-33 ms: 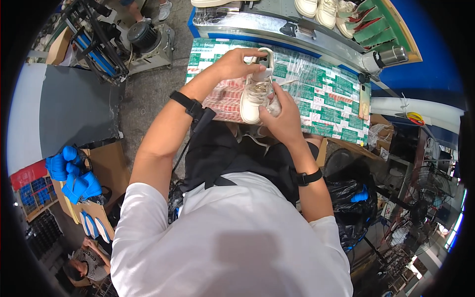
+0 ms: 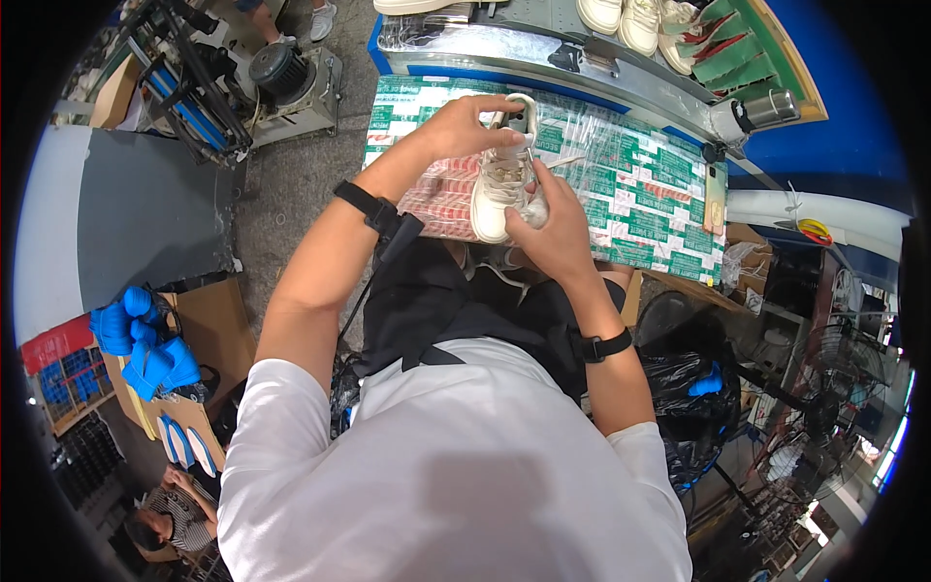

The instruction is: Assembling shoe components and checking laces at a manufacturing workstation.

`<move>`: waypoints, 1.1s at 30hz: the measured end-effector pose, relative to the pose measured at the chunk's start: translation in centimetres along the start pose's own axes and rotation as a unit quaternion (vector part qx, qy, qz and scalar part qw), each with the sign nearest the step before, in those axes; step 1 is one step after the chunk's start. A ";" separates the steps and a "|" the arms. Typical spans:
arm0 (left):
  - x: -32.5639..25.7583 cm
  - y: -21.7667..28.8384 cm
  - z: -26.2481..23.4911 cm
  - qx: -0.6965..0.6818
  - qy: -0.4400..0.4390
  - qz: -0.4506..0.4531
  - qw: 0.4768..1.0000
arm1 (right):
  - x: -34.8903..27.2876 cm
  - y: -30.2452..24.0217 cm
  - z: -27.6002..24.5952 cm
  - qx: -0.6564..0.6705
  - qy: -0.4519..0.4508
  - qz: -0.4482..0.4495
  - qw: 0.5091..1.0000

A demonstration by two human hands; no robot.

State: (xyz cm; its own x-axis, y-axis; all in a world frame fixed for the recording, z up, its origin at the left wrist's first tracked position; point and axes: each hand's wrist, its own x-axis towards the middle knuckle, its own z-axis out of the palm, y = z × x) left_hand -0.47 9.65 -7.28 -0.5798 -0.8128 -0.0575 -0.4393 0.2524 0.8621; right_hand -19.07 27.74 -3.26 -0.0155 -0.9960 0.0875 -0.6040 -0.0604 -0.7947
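An off-white lace-up sneaker (image 2: 491, 219) rests on the workbench, toe toward me. My left hand (image 2: 467, 126) grips it at the ankle opening, thumb and fingers closed around the tongue (image 2: 512, 138) and collar. Along the shoe's right side lies my right hand (image 2: 555, 225), its fingers closed beside the laces (image 2: 504, 177). Something thin and pale shows at its index fingertip, and a whitish wad (image 2: 535, 208) sits by the thumb. What exactly these are is too small to tell.
Clear film and green-and-white printed tape cover the benchtop (image 2: 640, 209). Behind it runs a metal-edged conveyor (image 2: 485, 44) bearing more sneakers (image 2: 640, 24). A metal cylinder (image 2: 771, 110) projects at the far right. At left stand a motor (image 2: 279, 70) and blue bundles (image 2: 145, 344); a person (image 2: 175, 519) sits lower left.
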 end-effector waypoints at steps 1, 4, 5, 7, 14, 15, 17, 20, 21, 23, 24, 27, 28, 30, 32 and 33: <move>0.0 0.2 0.3 0.017 0.014 -0.003 1.000 | 0.4 0.7 0.4 -0.019 -0.015 -0.024 0.999; -0.2 0.8 1.0 0.022 0.040 -0.039 0.998 | 0.4 1.5 0.8 -0.079 -0.009 -0.075 0.994; -0.4 0.8 1.2 0.022 0.041 -0.041 0.998 | 0.3 1.4 0.7 -0.077 -0.011 -0.076 0.994; -0.7 0.8 1.6 0.046 0.080 0.006 0.996 | 0.1 1.3 -0.1 -0.221 -0.010 -0.113 0.969; -1.0 1.9 0.5 0.003 0.015 -0.140 0.990 | -3.3 -5.0 -8.0 -0.178 -0.169 -0.005 0.969; -1.0 1.1 1.1 -0.003 0.055 -0.082 0.995 | -3.8 -5.2 -9.3 -0.110 -0.183 0.051 0.975; -0.8 0.3 1.9 -0.010 0.091 -0.023 0.996 | -4.0 -3.9 -9.9 -0.064 -0.188 0.104 0.975; -0.6 0.5 2.4 0.001 0.122 0.013 0.992 | -2.8 -0.8 -5.9 -0.024 -0.098 0.044 0.994; -0.9 0.6 2.2 -0.002 0.104 -0.010 0.995 | -2.1 0.0 -4.5 -0.016 -0.082 0.017 0.996; -1.1 1.2 1.5 -0.029 0.061 -0.068 0.995 | -1.1 0.9 -2.6 0.007 -0.061 0.011 0.998; -1.2 1.7 1.3 -0.027 0.060 -0.067 0.996 | -0.8 1.2 -2.0 0.028 -0.044 0.005 0.999; -1.1 1.6 1.9 0.009 0.068 -0.056 0.996 | -0.1 1.6 -1.2 0.008 -0.050 -0.006 0.999; -1.2 1.1 1.9 0.010 0.072 -0.056 0.996 | 0.0 1.6 -1.0 0.009 -0.051 -0.010 0.999; -1.4 0.9 2.4 0.027 0.098 -0.029 0.994 | -0.2 1.0 -1.0 -0.014 -0.054 -0.010 0.998; -1.5 1.1 1.9 0.020 0.099 -0.028 0.995 | -0.4 -0.4 -2.0 -0.051 -0.072 -0.014 0.996; -1.4 1.9 1.3 -0.012 0.063 -0.090 0.994 | -0.3 -1.4 -2.8 -0.087 -0.089 -0.020 0.992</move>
State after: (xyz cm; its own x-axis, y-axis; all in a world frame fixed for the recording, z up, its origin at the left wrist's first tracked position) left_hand -1.40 12.00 -6.23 -0.4014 -0.9036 -0.1499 -0.5103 0.0846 0.8558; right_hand -20.46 28.35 -0.45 0.1423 -0.9898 -0.0030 -0.7297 -0.1029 -0.6760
